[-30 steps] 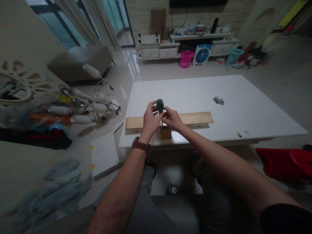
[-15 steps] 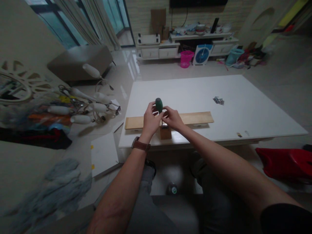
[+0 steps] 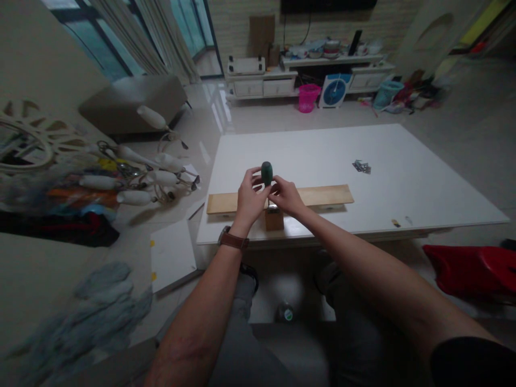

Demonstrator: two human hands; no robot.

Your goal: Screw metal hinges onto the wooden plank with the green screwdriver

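Note:
A screwdriver with a dark green handle [image 3: 266,173] stands nearly upright, tip down, over a shiny metal piece [image 3: 273,206]. My left hand [image 3: 253,194] has its fingers and thumb closed about the lower handle. From the other side, my right hand [image 3: 287,195] pinches it just below the handle; the fingers cover most of the shaft. Under the metal piece is a small brown wooden block [image 3: 274,220], at the front edge of a long pale wooden board [image 3: 328,195]. The screwdriver's tip is too small to make out.
The white table [image 3: 310,153] carries a small pile of metal parts [image 3: 362,166] at the right and a small item [image 3: 395,223] near its front edge. A white panel [image 3: 172,255] is at the left, near a lamp with several white shades [image 3: 135,198]. A red object [image 3: 471,271] stands right.
The screwdriver's handle has swung slightly right, from a leftward lean to nearly upright. Both hands have stayed almost in place.

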